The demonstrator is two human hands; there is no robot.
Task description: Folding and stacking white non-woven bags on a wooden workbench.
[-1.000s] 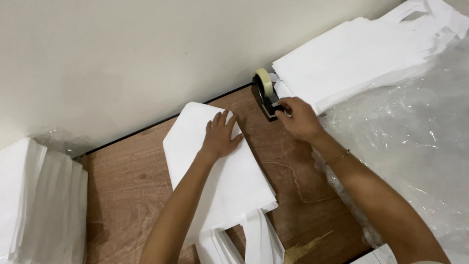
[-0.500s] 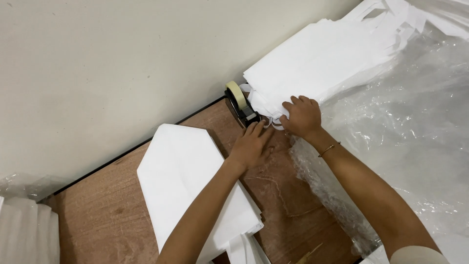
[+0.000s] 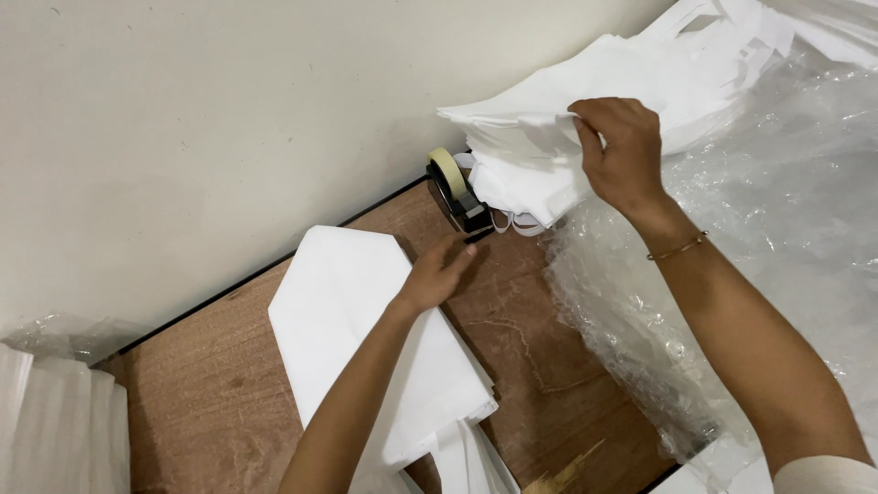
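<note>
Against the wall, right hand (image 3: pixel 622 151) pinches the white bag stack (image 3: pixel 585 101); left hand (image 3: pixel 439 273) lies open on folded bag (image 3: pixel 366 338).

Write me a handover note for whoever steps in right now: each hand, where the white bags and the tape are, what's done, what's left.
Left hand: open, fingertips by the black tape dispenser with its cream roll, resting at the edge of the folded white fabric bag on the brown wooden table.
Right hand: grip shut on the top layer of the stack of white fabric bags against the wall, lifting its edge.
Done: one bag lies folded flat, its top corners turned in.
Left: no tape on that bag that I can see; the top layer is not yet off the stack.
Crinkled clear plastic sheet covers the right side.
</note>
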